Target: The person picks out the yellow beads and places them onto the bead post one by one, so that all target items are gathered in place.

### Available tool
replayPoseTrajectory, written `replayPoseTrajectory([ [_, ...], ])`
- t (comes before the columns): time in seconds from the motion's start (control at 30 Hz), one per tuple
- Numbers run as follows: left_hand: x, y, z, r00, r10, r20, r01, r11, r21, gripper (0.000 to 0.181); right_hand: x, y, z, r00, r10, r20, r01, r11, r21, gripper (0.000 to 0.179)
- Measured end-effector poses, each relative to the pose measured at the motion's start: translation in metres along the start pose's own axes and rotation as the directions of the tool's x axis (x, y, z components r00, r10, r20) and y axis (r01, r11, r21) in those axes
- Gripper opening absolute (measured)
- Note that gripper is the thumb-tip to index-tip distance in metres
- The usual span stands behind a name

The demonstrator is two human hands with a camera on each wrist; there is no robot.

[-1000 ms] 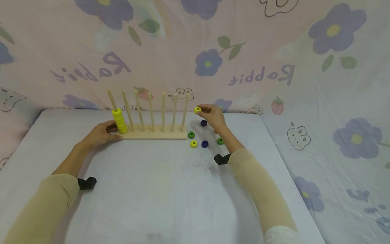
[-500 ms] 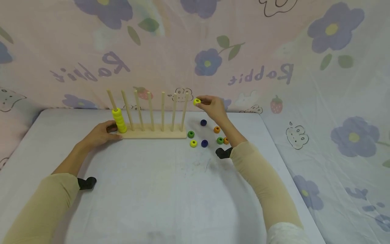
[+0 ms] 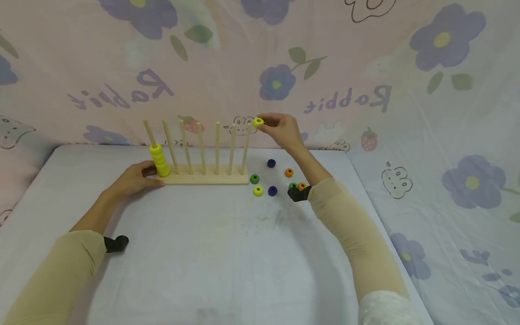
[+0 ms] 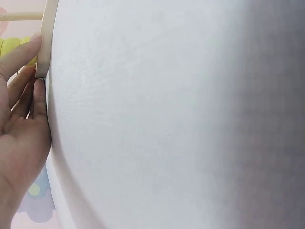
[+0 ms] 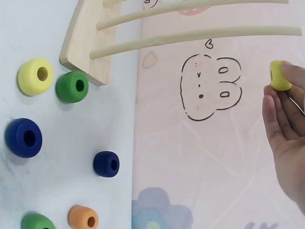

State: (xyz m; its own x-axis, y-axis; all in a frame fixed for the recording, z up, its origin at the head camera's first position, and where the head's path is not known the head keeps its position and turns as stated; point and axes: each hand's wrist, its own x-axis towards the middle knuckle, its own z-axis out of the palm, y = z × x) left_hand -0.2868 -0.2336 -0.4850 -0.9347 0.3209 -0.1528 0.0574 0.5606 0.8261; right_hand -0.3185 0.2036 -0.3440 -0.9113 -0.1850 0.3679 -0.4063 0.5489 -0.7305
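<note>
A wooden peg rack [image 3: 203,180] stands toward the back of the table, its row of upright pegs rising from a flat base. Several yellow beads [image 3: 159,161] are stacked on its leftmost peg; the other pegs are bare. My left hand [image 3: 136,178] holds the left end of the base, thumb [image 4: 24,55] along its front and fingers at the end. Raised at the right, my right hand [image 3: 283,132] pinches a yellow bead [image 5: 280,78] between thumb and fingertips. That bead is close to the top of the rightmost peg [image 3: 246,151], just right of it.
Loose beads lie right of the rack: a yellow one [image 3: 257,191], dark blue ones [image 5: 24,138], green ones [image 5: 71,88] and orange ones [image 3: 289,172]. The right wrist's black mount partly overlaps a green bead in the head view. A printed cloth [image 3: 227,67] hangs behind the table.
My right hand has lifted the yellow bead higher and then slightly left, up to the height of the peg tops. Orange beads have come into sight beneath the arm. My left hand stays put.
</note>
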Motion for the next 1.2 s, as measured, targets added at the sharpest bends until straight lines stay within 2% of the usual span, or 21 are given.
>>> replayPoseTrajectory([
  [0.4, -0.001, 0.003, -0.003, 1.000, -0.004, -0.004, 0.004, 1.000, 0.023, 0.094, 0.018, -0.028, -0.003, 0.996, -0.086, 0.022, 0.086, 0.996, -0.012, 0.032],
  [0.67, -0.001, 0.006, -0.002, 1.000, 0.001, -0.009, -0.001, 1.000, 0.026, 0.092, 0.023, -0.044, 0.005, 0.988, -0.148, 0.050, 0.145, 0.988, 0.045, 0.030],
  [1.2, 0.001, -0.001, 0.002, 1.000, 0.006, -0.016, -0.005, 0.999, 0.031, 0.091, 0.034, -0.073, 0.029, 0.978, -0.151, 0.143, 0.148, 0.988, 0.031, 0.033],
])
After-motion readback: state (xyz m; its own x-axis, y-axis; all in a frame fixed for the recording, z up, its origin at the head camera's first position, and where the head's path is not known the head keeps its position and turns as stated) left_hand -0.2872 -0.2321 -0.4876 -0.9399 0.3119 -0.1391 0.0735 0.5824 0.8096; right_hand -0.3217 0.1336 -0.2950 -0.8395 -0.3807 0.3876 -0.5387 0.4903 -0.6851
